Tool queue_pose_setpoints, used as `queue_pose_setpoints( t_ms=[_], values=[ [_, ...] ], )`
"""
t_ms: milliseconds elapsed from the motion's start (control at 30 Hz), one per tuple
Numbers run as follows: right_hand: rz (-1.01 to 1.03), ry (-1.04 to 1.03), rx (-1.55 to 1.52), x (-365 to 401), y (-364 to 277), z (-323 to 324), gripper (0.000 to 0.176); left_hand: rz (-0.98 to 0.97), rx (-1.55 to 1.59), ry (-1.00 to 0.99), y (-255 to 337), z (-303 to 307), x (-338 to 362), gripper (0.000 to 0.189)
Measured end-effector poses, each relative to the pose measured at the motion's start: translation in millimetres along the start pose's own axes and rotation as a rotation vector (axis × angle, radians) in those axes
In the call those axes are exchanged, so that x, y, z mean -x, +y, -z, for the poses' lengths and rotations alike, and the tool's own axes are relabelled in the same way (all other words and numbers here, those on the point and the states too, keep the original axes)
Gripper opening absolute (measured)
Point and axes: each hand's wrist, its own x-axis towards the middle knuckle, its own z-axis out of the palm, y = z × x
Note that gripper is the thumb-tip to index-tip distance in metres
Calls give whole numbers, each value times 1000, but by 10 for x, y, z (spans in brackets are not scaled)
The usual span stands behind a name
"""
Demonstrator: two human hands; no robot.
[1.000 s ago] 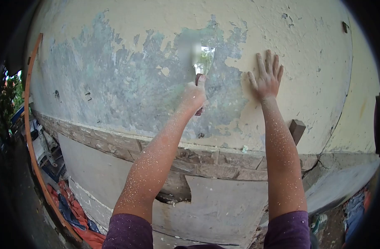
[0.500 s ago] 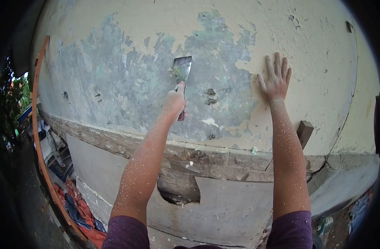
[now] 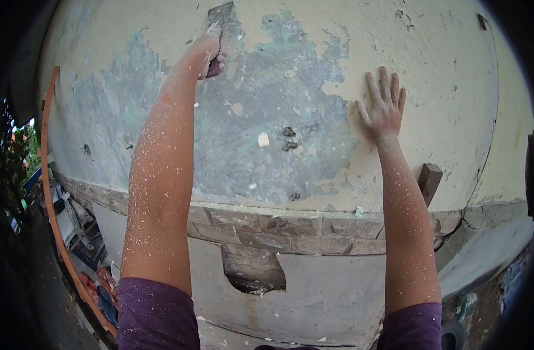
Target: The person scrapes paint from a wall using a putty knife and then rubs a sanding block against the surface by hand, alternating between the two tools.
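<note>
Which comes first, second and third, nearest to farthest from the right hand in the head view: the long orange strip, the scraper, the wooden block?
From the right hand:
1. Wooden block, just below and to its right, beside the forearm.
2. Scraper, up and to the left, in the left hand.
3. Long orange strip, at the far left.

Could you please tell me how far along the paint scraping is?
Partway, it seems. A broad gray patch looks mostly stripped, bar small cream spots. The left hand holds the scraper by the patch's upper edge, while the right hand lies on the wall. Cream paint above and right of the patch is apparently left.
</note>
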Motion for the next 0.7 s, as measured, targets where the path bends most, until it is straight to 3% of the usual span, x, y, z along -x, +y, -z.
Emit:
queue_pose_setpoints(
  t_ms=[167, 233, 400, 467, 567, 633, 700],
  values=[
    [-11, -19, -27, 13, -24, 63, 70, 177, -192, -13, -1318, -219, 871, 50],
    [-19, -24, -23, 11, -39, 67, 70, 182, -204, 18, -1478, -346, 964, 50],
    [-21, -5, -40, 18, -35, 54, 70, 52, -71, 20, -864, -451, 507, 50],
    [-16, -25, -30, 32, -47, 72, 70, -42, -253, -3, -849, -278, 384, 54],
    [-13, 19, -19, -19, -22, 9, 69, -7, -241, 4, -656, -298, 400, 54],
    [5, 13, -9, 22, -14, 29, 70, 17, -179, 39, -510, -423, 237, 52],
    [12, 39, -14, 10, 4, 0, 70, -96, -10, 19, -382, -473, 80, 56]
  ],
)
